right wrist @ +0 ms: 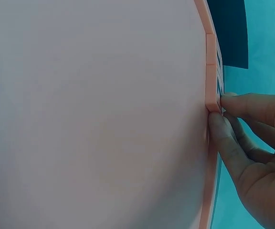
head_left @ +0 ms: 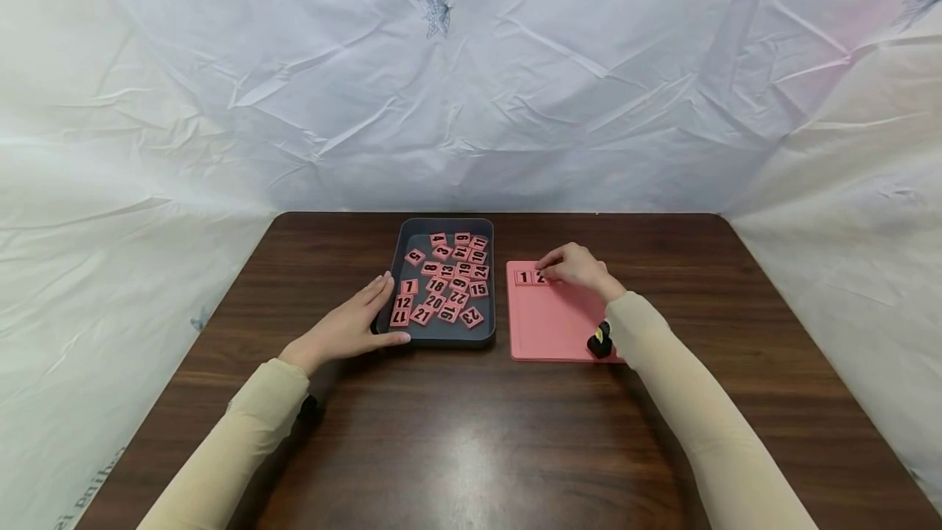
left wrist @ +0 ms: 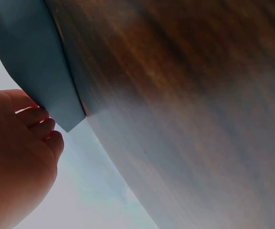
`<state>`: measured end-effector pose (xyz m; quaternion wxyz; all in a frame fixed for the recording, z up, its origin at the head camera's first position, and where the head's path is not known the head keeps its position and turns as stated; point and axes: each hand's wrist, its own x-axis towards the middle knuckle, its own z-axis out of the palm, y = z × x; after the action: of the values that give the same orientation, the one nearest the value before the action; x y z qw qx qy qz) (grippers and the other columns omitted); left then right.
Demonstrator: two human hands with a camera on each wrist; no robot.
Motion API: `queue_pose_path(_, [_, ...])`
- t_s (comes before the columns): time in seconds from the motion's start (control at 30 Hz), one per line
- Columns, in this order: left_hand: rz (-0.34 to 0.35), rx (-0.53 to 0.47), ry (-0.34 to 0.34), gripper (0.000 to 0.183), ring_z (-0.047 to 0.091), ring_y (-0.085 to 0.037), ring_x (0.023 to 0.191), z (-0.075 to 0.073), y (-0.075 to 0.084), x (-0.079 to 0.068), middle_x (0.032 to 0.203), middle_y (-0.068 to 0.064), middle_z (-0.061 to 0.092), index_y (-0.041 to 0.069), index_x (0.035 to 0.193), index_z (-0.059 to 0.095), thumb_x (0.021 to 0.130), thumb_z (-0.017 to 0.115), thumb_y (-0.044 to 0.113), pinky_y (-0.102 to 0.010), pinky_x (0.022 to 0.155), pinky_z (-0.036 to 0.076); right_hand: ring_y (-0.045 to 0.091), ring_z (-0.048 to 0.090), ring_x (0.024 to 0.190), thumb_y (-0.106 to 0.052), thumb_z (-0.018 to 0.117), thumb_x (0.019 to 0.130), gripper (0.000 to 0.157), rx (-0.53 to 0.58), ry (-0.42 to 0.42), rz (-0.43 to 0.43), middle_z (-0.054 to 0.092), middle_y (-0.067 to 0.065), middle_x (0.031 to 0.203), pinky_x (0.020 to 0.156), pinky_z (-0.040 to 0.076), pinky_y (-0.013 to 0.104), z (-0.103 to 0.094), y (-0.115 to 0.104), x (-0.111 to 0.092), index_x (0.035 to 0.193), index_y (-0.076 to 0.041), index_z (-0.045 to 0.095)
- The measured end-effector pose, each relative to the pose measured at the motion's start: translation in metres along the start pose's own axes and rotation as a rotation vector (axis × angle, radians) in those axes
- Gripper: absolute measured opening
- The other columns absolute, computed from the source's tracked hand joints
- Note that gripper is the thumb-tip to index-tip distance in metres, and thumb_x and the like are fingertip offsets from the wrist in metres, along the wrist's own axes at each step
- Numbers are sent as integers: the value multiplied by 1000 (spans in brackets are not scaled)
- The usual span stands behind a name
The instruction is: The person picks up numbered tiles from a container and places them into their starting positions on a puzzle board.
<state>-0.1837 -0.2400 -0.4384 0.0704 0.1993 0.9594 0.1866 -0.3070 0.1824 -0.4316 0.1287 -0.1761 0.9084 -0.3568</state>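
Observation:
A pink board (head_left: 548, 325) with a raised rim lies right of a dark grey tray (head_left: 443, 343). Along the board's top left sit two pink number tiles, tile 1 (head_left: 523, 277) and tile 2 (head_left: 540, 277), side by side. My right hand (head_left: 577, 267) pinches tile 2 at its right end; in the right wrist view the thumb presses its edge (right wrist: 211, 88) and the index finger touches its face. My left hand (head_left: 352, 321) rests at the tray's near-left corner, fingers extended along the left rim and thumb along the front. Loose pink number tiles (head_left: 437, 285) lie inside the tray.
The dark wooden table (head_left: 456, 432) carries both tray and board. Wrinkled white sheeting (head_left: 471, 105) with printed words hangs behind the table and at both sides. A small black-and-yellow object (head_left: 600, 340) shows at the right wrist, over the board's near-right corner.

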Motion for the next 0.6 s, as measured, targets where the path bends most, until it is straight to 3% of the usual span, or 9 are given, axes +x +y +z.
queue_pose_path(0.6, [0, -15, -1, 118, 10, -29, 154, -2, 1, -3, 169, -12, 7, 7, 162, 14, 81, 60, 80, -55, 118, 25, 24, 69, 85, -10, 61, 100, 24, -9, 8, -7, 74, 14, 102, 76, 54, 36, -2, -9, 4, 119, -1, 73])
